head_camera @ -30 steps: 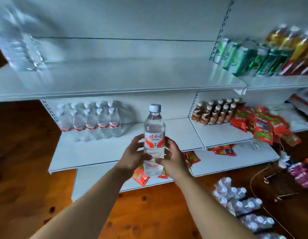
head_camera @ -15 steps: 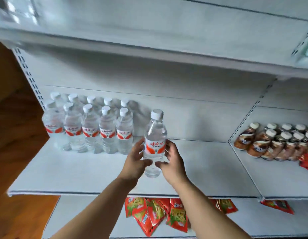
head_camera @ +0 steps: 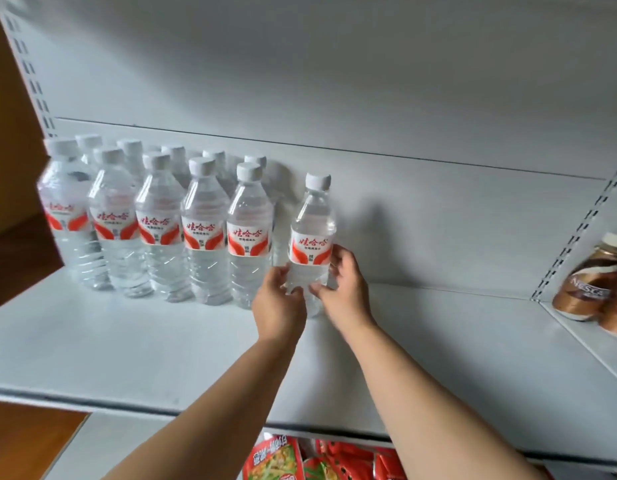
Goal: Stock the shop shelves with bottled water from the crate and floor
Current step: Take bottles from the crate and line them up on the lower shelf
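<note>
At the centre of the frame we see both hands gripping the lower body of one water bottle [head_camera: 312, 237] — the left hand [head_camera: 277, 303] from the left, the right hand [head_camera: 345, 289] from the right, fingers curled on the clear plastic below the red-and-white label. It is upright, white cap on, just right of the stocked water bottles [head_camera: 154, 230] ranked two deep at the left of the white shelf [head_camera: 127, 348]. The hands hide its base, so we cannot tell whether it rests on the shelf. Brown coffee bottles [head_camera: 591, 282] sit at the right edge — red snack packets [head_camera: 300, 459] at the bottom.
</note>
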`<action>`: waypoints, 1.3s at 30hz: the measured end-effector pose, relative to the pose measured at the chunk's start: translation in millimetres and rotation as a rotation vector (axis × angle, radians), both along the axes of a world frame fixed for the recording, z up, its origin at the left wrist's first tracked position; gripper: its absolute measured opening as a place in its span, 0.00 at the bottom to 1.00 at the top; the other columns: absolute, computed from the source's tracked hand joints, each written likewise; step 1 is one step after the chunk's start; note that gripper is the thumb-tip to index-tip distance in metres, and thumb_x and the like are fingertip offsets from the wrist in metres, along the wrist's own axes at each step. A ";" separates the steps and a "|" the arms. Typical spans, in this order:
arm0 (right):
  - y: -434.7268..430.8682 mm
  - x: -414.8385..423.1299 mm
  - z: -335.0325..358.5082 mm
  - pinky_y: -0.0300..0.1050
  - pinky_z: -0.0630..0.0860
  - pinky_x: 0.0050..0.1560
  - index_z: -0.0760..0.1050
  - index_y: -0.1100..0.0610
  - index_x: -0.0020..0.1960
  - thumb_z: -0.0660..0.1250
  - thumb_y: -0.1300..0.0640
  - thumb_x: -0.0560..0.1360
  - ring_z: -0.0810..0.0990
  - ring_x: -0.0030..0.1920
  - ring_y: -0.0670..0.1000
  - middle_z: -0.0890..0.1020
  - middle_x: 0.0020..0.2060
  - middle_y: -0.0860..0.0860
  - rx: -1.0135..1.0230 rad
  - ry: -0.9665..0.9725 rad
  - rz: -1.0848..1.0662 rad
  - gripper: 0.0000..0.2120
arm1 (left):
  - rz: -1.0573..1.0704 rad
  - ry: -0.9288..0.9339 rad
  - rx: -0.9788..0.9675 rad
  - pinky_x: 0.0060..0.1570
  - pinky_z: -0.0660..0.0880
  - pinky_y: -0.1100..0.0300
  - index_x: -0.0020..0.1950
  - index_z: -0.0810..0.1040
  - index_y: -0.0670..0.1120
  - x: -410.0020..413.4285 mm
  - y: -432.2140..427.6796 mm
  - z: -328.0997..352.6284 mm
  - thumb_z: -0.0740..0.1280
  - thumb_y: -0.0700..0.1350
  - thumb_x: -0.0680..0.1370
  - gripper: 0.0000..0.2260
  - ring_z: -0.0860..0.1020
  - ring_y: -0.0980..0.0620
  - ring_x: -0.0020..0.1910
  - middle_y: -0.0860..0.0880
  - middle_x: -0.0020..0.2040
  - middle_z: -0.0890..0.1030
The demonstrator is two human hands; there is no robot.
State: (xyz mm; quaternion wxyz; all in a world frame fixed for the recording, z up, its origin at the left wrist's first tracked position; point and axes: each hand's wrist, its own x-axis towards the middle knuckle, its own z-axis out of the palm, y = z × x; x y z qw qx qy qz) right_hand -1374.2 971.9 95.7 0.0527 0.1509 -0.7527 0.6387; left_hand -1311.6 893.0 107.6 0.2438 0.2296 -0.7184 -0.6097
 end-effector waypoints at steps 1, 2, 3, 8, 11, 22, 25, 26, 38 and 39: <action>-5.0 -6.1 0.0 0.44 0.71 0.64 0.67 0.52 0.65 0.71 0.72 0.65 0.76 0.61 0.47 0.77 0.57 0.45 0.002 0.005 0.011 0.33 | -0.006 -0.006 0.020 0.63 0.71 0.49 0.68 0.71 0.47 -3.8 0.2 -1.6 0.63 0.39 0.76 0.19 0.75 0.47 0.62 0.47 0.62 0.77; -9.4 -11.3 0.9 0.45 0.71 0.65 0.67 0.53 0.65 0.71 0.72 0.65 0.76 0.61 0.47 0.77 0.58 0.47 -0.006 0.003 0.023 0.33 | -0.016 -0.010 0.044 0.66 0.68 0.50 0.71 0.68 0.49 -6.7 1.1 0.1 0.62 0.41 0.78 0.20 0.73 0.48 0.65 0.47 0.66 0.74; -13.2 -15.6 2.5 0.46 0.71 0.65 0.67 0.53 0.66 0.71 0.73 0.65 0.76 0.61 0.47 0.77 0.59 0.49 -0.018 -0.004 0.032 0.33 | -0.024 -0.008 0.078 0.69 0.65 0.52 0.72 0.65 0.49 -9.3 2.5 3.7 0.59 0.44 0.79 0.21 0.70 0.49 0.68 0.48 0.69 0.71; -30.5 -38.2 7.3 0.51 0.74 0.62 0.69 0.52 0.64 0.71 0.73 0.64 0.78 0.57 0.51 0.79 0.58 0.53 -0.002 -0.012 0.049 0.33 | -0.038 0.066 0.429 0.63 0.58 0.62 0.73 0.63 0.45 -20.7 7.0 23.2 0.51 0.51 0.82 0.21 0.65 0.51 0.69 0.47 0.70 0.68; -37.5 -49.9 7.1 0.54 0.75 0.60 0.69 0.51 0.64 0.71 0.71 0.63 0.79 0.55 0.53 0.80 0.55 0.52 0.050 -0.005 0.045 0.33 | -0.039 0.127 0.571 0.69 0.57 0.61 0.73 0.63 0.46 -30.3 3.1 17.1 0.51 0.54 0.82 0.22 0.62 0.54 0.71 0.48 0.72 0.66; -27.8 -42.8 34.4 0.43 0.71 0.62 0.62 0.54 0.71 0.72 0.64 0.69 0.76 0.61 0.53 0.76 0.61 0.54 0.303 -0.144 0.014 0.35 | 0.029 -0.034 0.706 0.71 0.57 0.59 0.73 0.62 0.46 -35.5 0.0 21.4 0.52 0.59 0.80 0.26 0.62 0.52 0.72 0.49 0.73 0.64; -2.0 -15.3 56.7 0.44 0.70 0.64 0.65 0.57 0.70 0.72 0.62 0.70 0.75 0.62 0.54 0.75 0.63 0.56 0.329 -0.239 -0.036 0.32 | -0.005 -0.147 0.665 0.73 0.56 0.55 0.74 0.61 0.48 -14.0 1.9 45.0 0.52 0.60 0.80 0.26 0.60 0.52 0.73 0.50 0.74 0.62; 9.4 -2.8 67.6 0.44 0.69 0.64 0.66 0.57 0.70 0.71 0.62 0.71 0.74 0.63 0.53 0.75 0.64 0.56 0.321 -0.278 -0.054 0.30 | -0.033 -0.178 0.634 0.73 0.55 0.54 0.74 0.61 0.49 -3.8 4.9 58.0 0.52 0.59 0.80 0.25 0.60 0.52 0.73 0.50 0.74 0.62; 177.6 248.3 271.2 0.27 0.64 0.45 0.71 0.62 0.66 0.64 0.63 0.76 0.74 0.62 0.52 0.76 0.63 0.56 0.149 -0.513 -0.505 0.18 | -0.516 -0.431 0.306 0.66 0.65 0.55 0.64 0.74 0.41 171.5 117.2 269.7 0.60 0.40 0.79 0.15 0.73 0.46 0.64 0.40 0.64 0.76; 195.0 275.8 281.2 0.28 0.64 0.45 0.71 0.62 0.65 0.64 0.63 0.76 0.75 0.61 0.52 0.76 0.62 0.57 0.129 -0.529 -0.559 0.18 | -0.583 -0.439 0.303 0.67 0.66 0.53 0.64 0.74 0.40 189.4 136.1 277.5 0.61 0.38 0.78 0.14 0.73 0.45 0.64 0.39 0.63 0.76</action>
